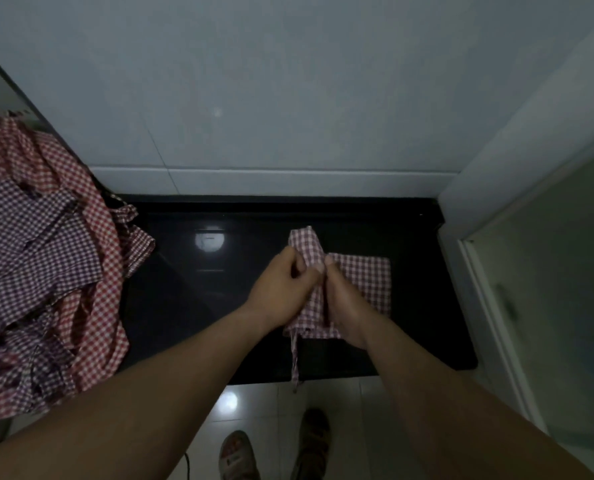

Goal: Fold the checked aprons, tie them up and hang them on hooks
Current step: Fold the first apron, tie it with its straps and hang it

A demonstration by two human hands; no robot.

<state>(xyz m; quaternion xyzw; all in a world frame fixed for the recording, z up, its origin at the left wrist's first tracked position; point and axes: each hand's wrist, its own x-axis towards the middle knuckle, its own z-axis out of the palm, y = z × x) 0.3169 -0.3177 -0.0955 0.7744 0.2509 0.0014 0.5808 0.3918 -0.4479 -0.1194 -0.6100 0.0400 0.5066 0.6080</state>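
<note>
A folded pink-and-white checked apron (364,282) lies on the black counter (191,299). My left hand (281,289) and my right hand (344,306) meet over its left part, and both pinch a bunched strip of the same cloth that stands up between them. One apron strap (294,362) hangs down over the counter's front edge. No hooks are in view.
A heap of unfolded red and purple checked aprons (42,265) covers the counter's left end and spills over the front. A white tiled wall (288,98) rises behind. A white door frame (489,271) stands at the right. My sandalled feet (274,448) are on the pale tiled floor.
</note>
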